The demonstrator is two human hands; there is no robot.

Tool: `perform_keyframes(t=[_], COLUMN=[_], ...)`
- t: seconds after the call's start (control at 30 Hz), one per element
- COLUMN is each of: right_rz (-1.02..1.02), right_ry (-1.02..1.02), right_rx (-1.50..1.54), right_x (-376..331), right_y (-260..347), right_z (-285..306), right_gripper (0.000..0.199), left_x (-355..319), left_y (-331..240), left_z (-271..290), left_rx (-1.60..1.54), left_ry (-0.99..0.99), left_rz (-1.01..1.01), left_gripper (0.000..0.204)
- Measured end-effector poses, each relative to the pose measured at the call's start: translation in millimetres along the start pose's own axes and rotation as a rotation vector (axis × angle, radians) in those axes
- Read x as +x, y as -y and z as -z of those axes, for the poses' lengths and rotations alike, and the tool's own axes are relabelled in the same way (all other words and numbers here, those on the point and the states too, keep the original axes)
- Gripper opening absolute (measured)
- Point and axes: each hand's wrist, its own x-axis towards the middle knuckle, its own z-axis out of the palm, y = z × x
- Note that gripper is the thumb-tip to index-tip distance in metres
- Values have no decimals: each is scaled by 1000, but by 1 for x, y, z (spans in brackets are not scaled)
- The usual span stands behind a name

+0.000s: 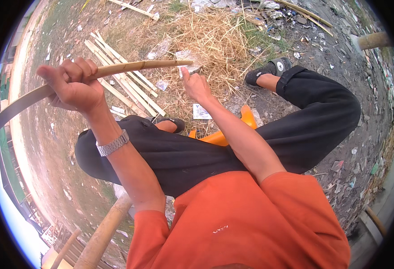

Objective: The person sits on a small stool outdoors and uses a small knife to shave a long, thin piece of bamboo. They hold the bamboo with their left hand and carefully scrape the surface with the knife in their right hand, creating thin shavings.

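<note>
My left hand (76, 85) is raised at the left, its fingers wrapped round a long bamboo strip (134, 66). The strip bends down past the fist to the left rim of the view; its other end reaches toward the middle. Just below that end is my right hand (198, 87), fingers curled in and one digit pointing up at the strip. What it holds, if anything, is hidden from this side. A pale grey-white piece (191, 69) shows behind the fingertips; I cannot tell whether the hand touches it.
Several split bamboo strips (125, 83) lie on the ground beyond my left knee. A heap of straw-like shavings (215, 38) lies ahead. An orange plastic object (248, 116) is between my legs. Bamboo poles (102, 233) stand at the lower left, another (374, 41) at the right. Litter covers the ground.
</note>
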Motion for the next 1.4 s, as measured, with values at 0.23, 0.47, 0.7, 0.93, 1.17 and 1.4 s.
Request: perform_keyframes(t=[0.23, 0.47, 0.7, 0.93, 1.17, 1.4], right_rz=[-49, -72, -90, -120, -108, -141], right_ry=[73, -64, -16, 83, -31, 29], right_rx=[27, -12, -1, -22, -37, -2], right_x=[10, 29, 40, 48, 70, 66], right_y=[-12, -49, -40, -46, -54, -51], right_z=[0, -14, -23, -21, -21, -30], right_gripper=[78, 85, 83, 79, 81, 81], left_x=[-2, -2, 2, 1, 6, 6], left_y=[1, 2, 3, 3, 4, 3], left_z=[5, -1, 1, 8, -3, 1], left_rx=[-103, -84, -14, 17, -26, -20], left_ry=[54, 23, -29, -63, -54, -59], left_rz=[-48, -40, -3, 0, 20, -5], left_gripper=[51, 54, 57, 58, 59, 57])
